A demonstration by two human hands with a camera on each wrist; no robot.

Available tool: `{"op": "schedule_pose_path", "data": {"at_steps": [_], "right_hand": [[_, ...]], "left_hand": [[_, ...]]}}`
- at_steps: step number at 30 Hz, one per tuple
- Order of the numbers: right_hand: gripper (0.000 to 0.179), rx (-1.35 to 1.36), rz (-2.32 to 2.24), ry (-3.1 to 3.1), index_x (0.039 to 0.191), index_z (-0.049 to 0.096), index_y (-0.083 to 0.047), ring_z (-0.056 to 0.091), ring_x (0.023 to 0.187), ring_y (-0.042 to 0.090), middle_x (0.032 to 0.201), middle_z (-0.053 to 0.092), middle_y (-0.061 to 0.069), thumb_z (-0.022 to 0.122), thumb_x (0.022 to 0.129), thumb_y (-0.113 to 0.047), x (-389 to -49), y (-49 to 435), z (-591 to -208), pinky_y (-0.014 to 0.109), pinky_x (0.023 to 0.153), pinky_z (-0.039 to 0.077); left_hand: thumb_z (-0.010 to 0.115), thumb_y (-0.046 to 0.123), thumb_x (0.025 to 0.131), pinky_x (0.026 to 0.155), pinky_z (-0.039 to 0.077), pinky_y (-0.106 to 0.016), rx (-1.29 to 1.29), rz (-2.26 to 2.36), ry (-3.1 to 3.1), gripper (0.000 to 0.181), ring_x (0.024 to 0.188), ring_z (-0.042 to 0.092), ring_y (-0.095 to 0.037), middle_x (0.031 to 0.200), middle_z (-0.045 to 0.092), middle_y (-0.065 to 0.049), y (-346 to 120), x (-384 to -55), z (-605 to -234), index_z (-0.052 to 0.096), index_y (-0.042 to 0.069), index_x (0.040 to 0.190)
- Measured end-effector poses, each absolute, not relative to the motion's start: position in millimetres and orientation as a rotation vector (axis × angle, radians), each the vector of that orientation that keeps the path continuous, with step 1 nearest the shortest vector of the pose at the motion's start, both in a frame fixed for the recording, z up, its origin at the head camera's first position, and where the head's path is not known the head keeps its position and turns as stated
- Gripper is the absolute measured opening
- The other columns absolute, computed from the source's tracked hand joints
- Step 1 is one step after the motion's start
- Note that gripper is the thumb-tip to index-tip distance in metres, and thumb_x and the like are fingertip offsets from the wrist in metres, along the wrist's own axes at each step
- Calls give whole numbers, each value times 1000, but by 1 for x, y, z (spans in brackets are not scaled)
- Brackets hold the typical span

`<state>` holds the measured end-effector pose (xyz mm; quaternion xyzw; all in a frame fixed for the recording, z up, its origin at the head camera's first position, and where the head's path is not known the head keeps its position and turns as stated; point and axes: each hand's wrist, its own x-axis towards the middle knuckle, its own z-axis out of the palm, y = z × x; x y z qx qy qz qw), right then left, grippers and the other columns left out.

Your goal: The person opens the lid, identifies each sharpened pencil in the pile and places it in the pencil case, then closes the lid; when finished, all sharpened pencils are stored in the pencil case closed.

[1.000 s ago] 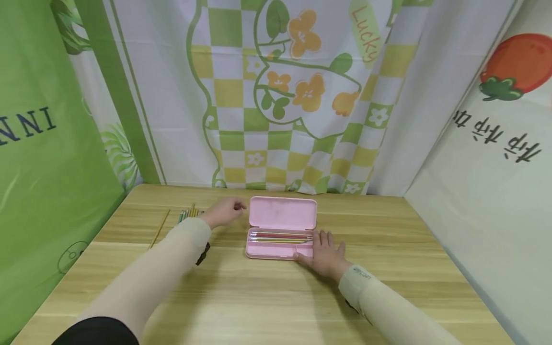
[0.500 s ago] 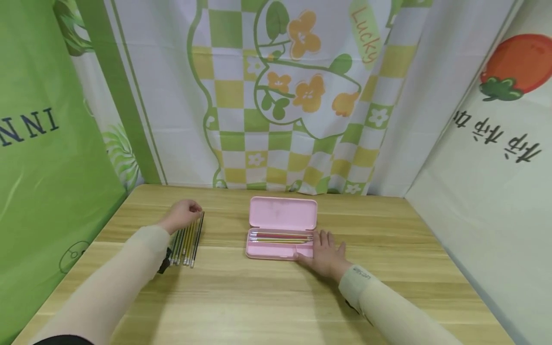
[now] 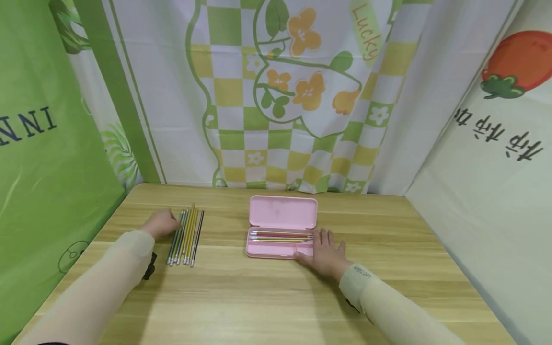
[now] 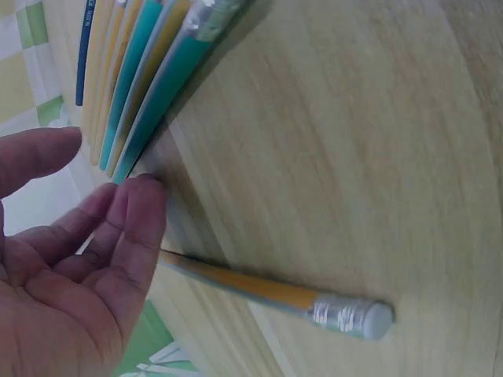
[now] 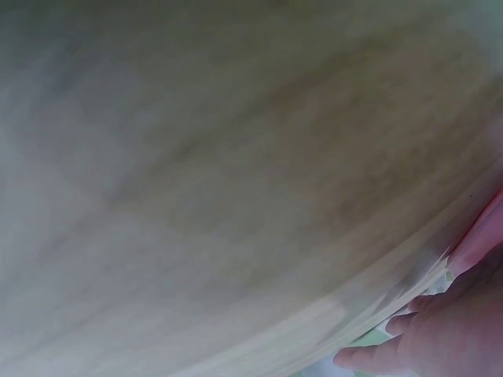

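Note:
My left hand (image 3: 161, 224) is at the left side of a row of pencils (image 3: 189, 235) on the table. In the left wrist view its thumb stands apart from the bent fingers, and nothing shows between them. Close by its fingertips lies a lone yellow pencil (image 4: 259, 287) with a white eraser; its far end is hidden behind the hand. A pink pencil case (image 3: 271, 249) lies with its lid up, and several pencils (image 3: 280, 236) are in its rear compartment. My right hand (image 3: 326, 255) rests spread against the case's right end, thumb at the front edge.
The wooden table (image 3: 258, 297) reaches to a patterned curtain (image 3: 293, 143) at the back. A green cloth (image 3: 43, 167) hangs on the left and a white one (image 3: 487, 201) on the right. One dark pencil (image 3: 197, 238) lies at the row's right side.
From beside the case, my left hand has moved left, past the row's far end, to the row's left side. More of the row now shows. My right hand stays at the case.

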<state>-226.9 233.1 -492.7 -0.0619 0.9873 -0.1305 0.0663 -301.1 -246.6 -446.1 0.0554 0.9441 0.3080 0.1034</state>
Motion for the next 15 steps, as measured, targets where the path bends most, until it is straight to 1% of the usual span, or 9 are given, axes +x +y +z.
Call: {"op": "schedule_pose_path", "data": {"at_steps": [1,2,4,7,11,15], "right_hand": [[120,-187,-394,2978,162,14,4,8,153,50,165,13,32,43,88,-86,-227,233,-493,79,113,-1],[120,-188,-392,2979,162,14,4,8,153,50,165,13,32,43,88,-86,-227,233,-492,79,113,-1],[119,-190,-395,2979,162,14,4,9,152,50,165,14,32,44,88,-85,-226,233,-492,79,113,0],[119,-195,-406,2979,162,15,4,9,152,51,165,14,32,44,88,-85,-226,233,-492,79,112,0],[119,-199,-421,2974,162,14,4,9,152,51,165,14,33,45,89,-84,-226,233,-494,79,112,-1],[120,-202,-416,2975,162,14,4,8,152,51,165,14,33,44,88,-86,-225,234,-496,79,112,-1]], "left_hand": [[62,9,89,51,41,-25,140,910,2765,31,52,40,-11,59,42,3,-246,-301,-447,44,13,63],[62,9,88,50,41,-24,125,904,2757,34,51,40,-10,57,42,4,-246,-301,-448,43,14,61],[63,7,88,49,43,-23,90,914,2742,32,50,44,-10,58,46,3,-245,-300,-451,45,13,62],[64,6,89,48,46,-22,12,954,2712,28,48,47,-10,58,51,-1,-242,-299,-454,49,9,65],[66,5,88,48,48,-22,-32,981,2696,23,49,49,-12,62,56,-6,-236,-296,-454,54,2,69],[65,1,88,52,53,-24,-33,947,2705,14,55,55,-15,71,62,-12,-231,-294,-453,59,-6,78]]}}
